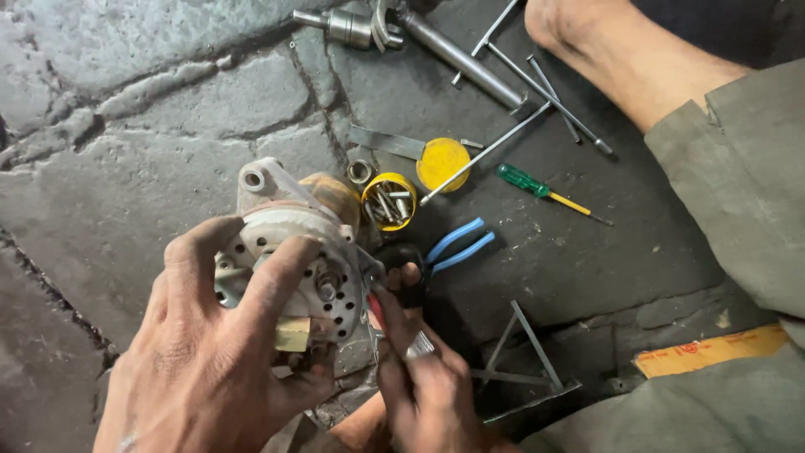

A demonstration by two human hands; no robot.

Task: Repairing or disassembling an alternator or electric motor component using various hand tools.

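Observation:
My left hand (210, 352) grips a round metal alternator housing (293, 243) with holes in its face, fingers spread over its rim. It is held up above the stone floor. My right hand (415, 369), wearing a ring, pinches a small tool with a red part (375, 309) against the housing's right edge; the tool's tip is hidden. Blue-handled pliers (457, 245) lie just beyond my right fingers.
A yellow tin (389, 201) with several bolts and its yellow lid (444, 163) sit behind the housing. A green-handled screwdriver (537, 186), long rods (537, 92), a metal shaft (453, 52), a bare foot (587, 50) and a metal frame (528, 369) lie on the cracked stone floor (126, 126).

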